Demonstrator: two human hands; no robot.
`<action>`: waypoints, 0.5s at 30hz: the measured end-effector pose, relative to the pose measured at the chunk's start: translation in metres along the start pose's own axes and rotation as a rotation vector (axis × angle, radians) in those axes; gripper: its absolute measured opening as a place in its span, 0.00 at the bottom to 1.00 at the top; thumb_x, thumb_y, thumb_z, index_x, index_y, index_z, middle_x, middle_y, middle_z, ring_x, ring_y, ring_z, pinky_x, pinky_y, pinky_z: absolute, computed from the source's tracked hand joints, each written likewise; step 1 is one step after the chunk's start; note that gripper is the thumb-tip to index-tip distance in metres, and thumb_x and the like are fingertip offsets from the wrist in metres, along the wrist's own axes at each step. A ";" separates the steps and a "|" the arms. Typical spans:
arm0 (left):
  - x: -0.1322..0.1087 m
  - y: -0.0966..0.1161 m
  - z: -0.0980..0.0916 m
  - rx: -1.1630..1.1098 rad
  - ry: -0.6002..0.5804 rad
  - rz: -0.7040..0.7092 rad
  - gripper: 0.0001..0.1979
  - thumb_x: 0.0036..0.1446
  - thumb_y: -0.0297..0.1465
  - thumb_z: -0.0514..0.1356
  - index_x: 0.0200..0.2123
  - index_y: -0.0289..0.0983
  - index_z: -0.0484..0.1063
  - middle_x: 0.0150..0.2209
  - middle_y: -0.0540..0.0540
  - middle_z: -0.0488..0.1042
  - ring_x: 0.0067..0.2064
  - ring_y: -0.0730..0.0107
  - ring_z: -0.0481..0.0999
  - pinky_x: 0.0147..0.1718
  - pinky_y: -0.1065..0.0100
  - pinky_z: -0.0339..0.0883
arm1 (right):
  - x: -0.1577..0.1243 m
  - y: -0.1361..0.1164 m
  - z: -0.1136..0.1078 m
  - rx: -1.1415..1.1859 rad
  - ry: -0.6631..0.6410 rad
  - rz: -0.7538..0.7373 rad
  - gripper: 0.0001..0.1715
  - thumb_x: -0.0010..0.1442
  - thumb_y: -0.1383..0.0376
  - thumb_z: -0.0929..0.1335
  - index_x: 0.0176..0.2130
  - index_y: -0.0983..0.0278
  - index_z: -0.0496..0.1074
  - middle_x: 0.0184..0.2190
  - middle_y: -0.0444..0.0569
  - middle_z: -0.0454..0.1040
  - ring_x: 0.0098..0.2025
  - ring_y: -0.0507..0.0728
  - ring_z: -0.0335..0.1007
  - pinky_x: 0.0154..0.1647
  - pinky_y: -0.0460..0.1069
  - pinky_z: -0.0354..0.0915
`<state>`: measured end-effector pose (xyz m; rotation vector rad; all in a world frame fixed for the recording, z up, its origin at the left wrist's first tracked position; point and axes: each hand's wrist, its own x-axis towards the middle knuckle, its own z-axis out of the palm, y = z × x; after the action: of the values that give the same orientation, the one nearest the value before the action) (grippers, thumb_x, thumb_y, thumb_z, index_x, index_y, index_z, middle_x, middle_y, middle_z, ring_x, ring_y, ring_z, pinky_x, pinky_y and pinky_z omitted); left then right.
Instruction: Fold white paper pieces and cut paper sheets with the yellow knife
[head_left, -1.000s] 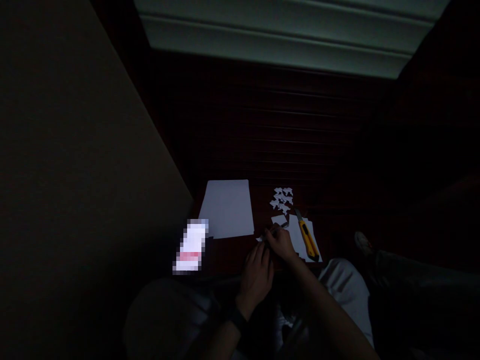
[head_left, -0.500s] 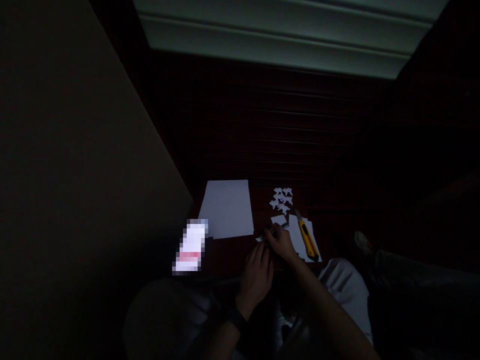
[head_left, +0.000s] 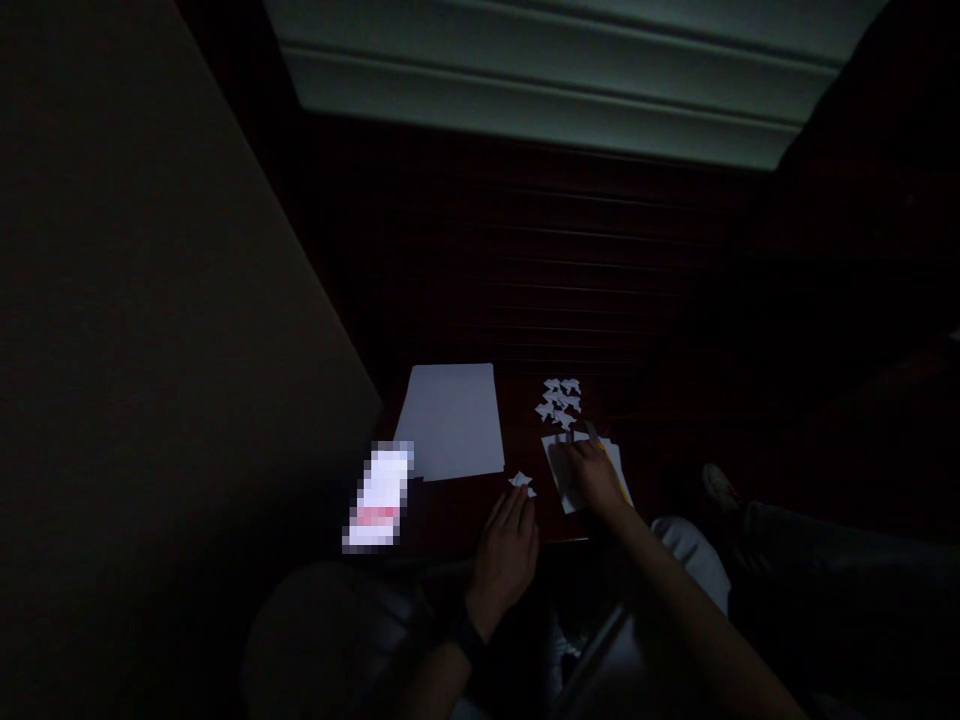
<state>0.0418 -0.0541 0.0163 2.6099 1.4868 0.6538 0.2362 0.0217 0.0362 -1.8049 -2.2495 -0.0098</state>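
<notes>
My left hand lies flat on the dark table with its fingers stretched out. Its fingertips rest on a small folded white paper piece. To the right, my right hand is over white paper sheets, fingers curled down. A slim greyish tip shows by its fingers, too dark to make out. The yellow utility knife lies on the sheets, mostly hidden behind that hand. Just beyond it is a cluster of several small cut or folded white paper pieces.
A stack of white paper lies at the table's left. A lit phone-like screen, blurred out, sits at the left edge. A wall rises on the left. Another person's shoe and leg are at the right.
My right hand has moved right, away from the left hand, onto the sheets beside the knife, taking a slim metallic tool off the folded piece. The left hand stays nearly in place.
</notes>
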 end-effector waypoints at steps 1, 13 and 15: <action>0.000 0.000 0.000 0.009 0.002 0.010 0.21 0.58 0.29 0.46 0.55 0.31 0.58 0.59 0.39 0.56 0.61 0.60 0.50 0.58 0.53 0.49 | 0.000 0.001 0.001 -0.045 -0.020 -0.014 0.27 0.54 0.76 0.61 0.54 0.63 0.61 0.43 0.55 0.68 0.46 0.61 0.59 0.49 0.53 0.53; -0.001 0.006 0.005 0.091 0.042 0.041 0.23 0.58 0.38 0.47 0.52 0.31 0.61 0.59 0.35 0.55 0.62 0.54 0.48 0.57 0.49 0.46 | 0.014 -0.005 0.000 -0.187 -0.073 -0.040 0.25 0.56 0.73 0.61 0.54 0.60 0.60 0.47 0.58 0.65 0.47 0.62 0.59 0.44 0.56 0.56; 0.000 0.006 0.004 0.103 0.048 0.056 0.24 0.58 0.38 0.47 0.54 0.32 0.59 0.59 0.36 0.55 0.62 0.55 0.47 0.57 0.49 0.45 | 0.013 -0.011 -0.006 -0.181 -0.062 -0.021 0.23 0.57 0.73 0.61 0.52 0.60 0.61 0.46 0.58 0.65 0.46 0.61 0.60 0.45 0.55 0.55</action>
<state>0.0485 -0.0566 0.0139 2.7407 1.5045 0.6661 0.2245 0.0302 0.0464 -1.8950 -2.3793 -0.1689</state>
